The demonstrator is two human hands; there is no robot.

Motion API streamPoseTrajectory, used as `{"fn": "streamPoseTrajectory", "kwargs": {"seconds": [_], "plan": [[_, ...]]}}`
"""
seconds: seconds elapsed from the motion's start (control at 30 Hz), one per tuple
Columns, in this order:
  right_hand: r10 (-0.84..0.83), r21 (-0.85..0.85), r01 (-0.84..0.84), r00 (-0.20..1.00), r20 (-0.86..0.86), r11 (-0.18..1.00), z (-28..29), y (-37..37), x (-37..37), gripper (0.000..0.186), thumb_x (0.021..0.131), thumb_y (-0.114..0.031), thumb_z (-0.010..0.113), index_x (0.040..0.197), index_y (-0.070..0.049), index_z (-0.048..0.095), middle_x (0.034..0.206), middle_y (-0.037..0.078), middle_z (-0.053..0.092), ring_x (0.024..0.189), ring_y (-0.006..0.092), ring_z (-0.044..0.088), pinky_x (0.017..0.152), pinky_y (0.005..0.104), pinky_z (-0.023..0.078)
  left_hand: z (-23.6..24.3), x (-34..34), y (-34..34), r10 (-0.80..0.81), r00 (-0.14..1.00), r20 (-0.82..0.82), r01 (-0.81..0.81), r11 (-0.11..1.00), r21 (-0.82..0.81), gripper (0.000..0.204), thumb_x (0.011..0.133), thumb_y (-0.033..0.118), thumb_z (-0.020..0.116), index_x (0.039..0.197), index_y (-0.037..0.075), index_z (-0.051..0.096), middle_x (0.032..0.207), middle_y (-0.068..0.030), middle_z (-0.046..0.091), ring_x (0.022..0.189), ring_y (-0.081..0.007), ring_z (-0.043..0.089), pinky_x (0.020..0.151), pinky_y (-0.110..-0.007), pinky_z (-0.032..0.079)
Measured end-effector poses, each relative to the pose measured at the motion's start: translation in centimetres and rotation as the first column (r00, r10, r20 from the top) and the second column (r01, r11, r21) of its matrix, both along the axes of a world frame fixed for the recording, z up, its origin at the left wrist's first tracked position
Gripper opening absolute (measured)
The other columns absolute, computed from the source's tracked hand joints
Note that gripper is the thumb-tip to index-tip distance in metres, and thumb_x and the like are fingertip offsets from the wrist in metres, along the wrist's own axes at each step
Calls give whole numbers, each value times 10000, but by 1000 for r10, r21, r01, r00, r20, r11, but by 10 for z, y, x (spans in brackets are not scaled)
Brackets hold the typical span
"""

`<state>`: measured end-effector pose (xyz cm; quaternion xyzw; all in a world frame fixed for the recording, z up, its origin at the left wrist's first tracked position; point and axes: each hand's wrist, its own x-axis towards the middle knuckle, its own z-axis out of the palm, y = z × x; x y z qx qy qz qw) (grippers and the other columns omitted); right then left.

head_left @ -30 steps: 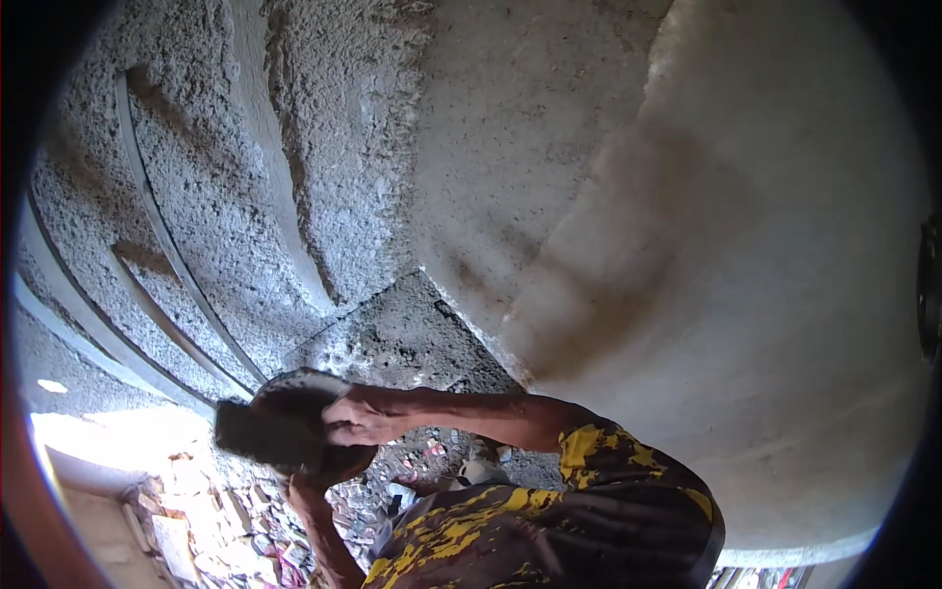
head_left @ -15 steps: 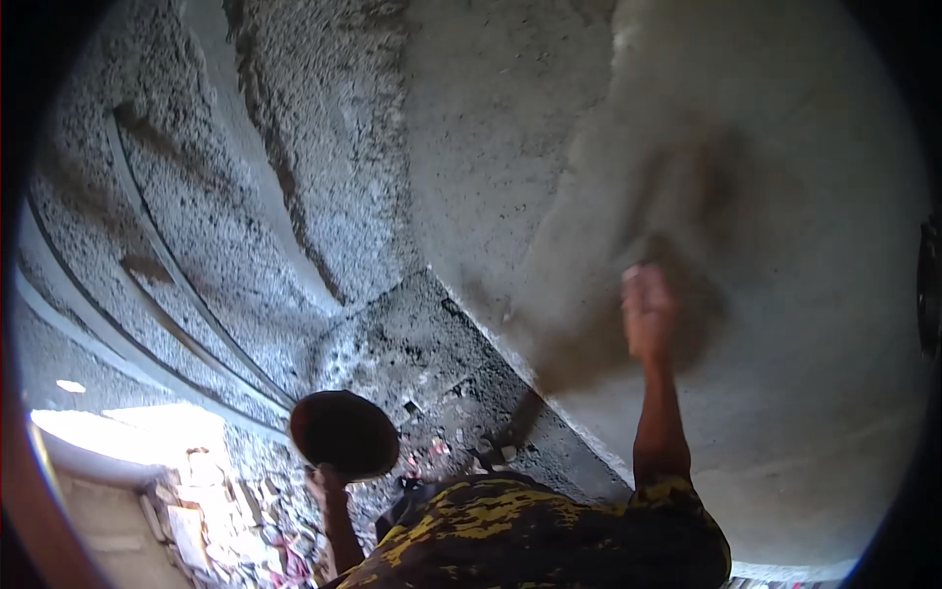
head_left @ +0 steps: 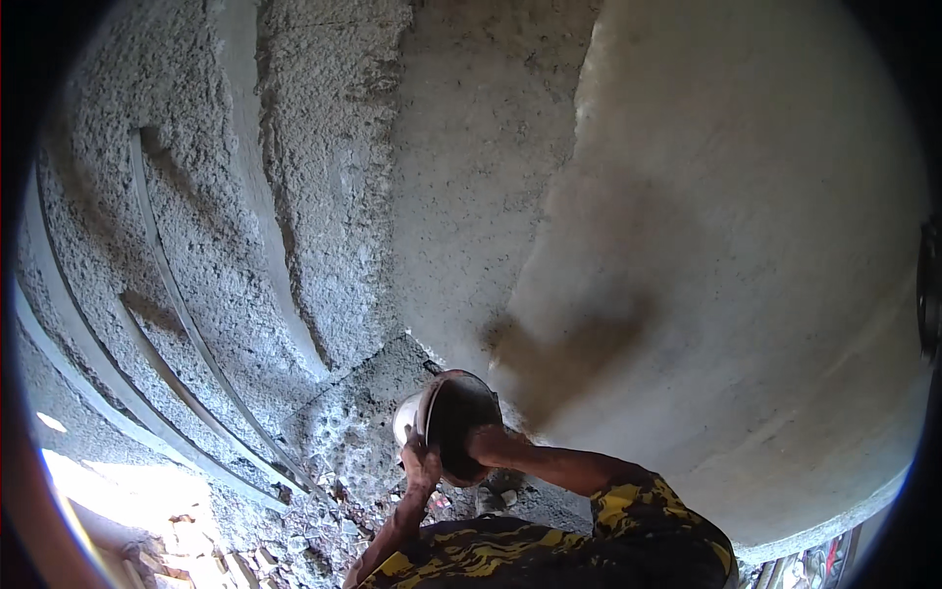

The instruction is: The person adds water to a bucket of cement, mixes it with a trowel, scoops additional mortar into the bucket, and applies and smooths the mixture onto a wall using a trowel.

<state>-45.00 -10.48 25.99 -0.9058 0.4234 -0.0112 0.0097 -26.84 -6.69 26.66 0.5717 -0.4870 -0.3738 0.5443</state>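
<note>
A small round bucket (head_left: 405, 414), pale outside and dark inside, is tilted in front of my body with its mouth turned toward the right. My left hand (head_left: 419, 461) grips it from the near left side, fingers wrapped on its wall. My right hand (head_left: 483, 445) reaches into the mouth; its fingers are hidden in the dark inside, so what they touch cannot be made out. Beyond the bucket stands a wall with a smooth grey plaster coat (head_left: 746, 255), bordered on its left by a duller, pitted strip (head_left: 471, 187).
At left, a rough, stippled wall (head_left: 334, 196) meets the plastered one in a corner. Several long, thin strips (head_left: 162, 250) lean along it. Rubble (head_left: 255, 564) covers the ground at lower left beside a bright opening (head_left: 108, 491). My shadow falls across the smooth plaster.
My right hand has come down off the smooth wall and into the bucket. My left hand has brought the bucket rightward and tipped it, showing its pale outer side.
</note>
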Motion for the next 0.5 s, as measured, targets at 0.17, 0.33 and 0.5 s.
{"fn": "streamPoseTrajectory", "kwargs": {"seconds": [0.17,0.33,0.5], "plan": [[15,382,-7,1000,-18,924,16,21,36,232,739,-243,571,830,-33,613,816,163,628,767,335,613,683,444,488,-7,57,25,-43,949,-312,58,998,38,383,701,34,509,1073,-59,523,931,-95,608,753,-149,562,645,-279,471],[-67,156,1,907,416,988,18,16,69,220,831,-276,518,809,-58,533,756,161,590,734,370,586,636,463,463,18,121,51,85,836,-542,-34,994,103,340,668,47,535,1007,21,535,765,10,524,642,-99,491,554,-232,415],[-74,291,-59,902,425,955,34,-18,119,132,827,-203,535,820,-72,518,760,141,551,755,352,569,630,439,453,33,148,70,409,715,-567,-332,912,239,197,666,35,510,862,44,525,607,31,439,496,-83,427,456,-240,359]]}}
